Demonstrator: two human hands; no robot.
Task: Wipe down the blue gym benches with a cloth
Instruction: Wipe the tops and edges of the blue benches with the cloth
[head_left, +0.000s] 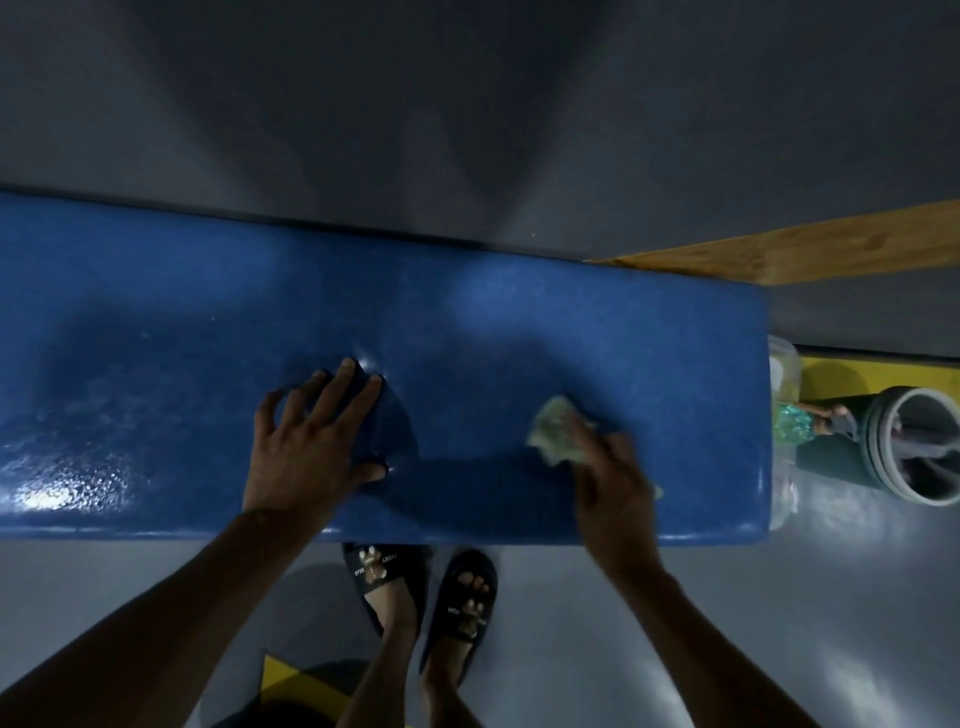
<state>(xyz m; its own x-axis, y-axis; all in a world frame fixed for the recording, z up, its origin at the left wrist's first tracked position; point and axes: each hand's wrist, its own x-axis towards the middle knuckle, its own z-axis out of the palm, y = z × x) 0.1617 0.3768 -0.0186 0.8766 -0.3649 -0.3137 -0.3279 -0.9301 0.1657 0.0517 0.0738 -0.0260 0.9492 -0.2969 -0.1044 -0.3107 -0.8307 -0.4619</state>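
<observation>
A blue padded gym bench (156, 322) runs across the whole view, its right end visible. My left hand (306, 441) presses flat on the pad near the middle, fingers spread, denting the cushion. My right hand (608, 478) grips a pale green cloth (553, 428) against the bench top, right of centre. The cloth sticks out beyond my fingers toward the far side. Part of the pad at the left shines with a glossy patch.
My feet in dark slippers (457, 603) stand on the grey floor just before the bench. Beyond the right end lie a rolled mat (914, 447), a clear plastic container (784, 364) and a yellow floor mark. A wooden plank (805, 249) lies behind the bench.
</observation>
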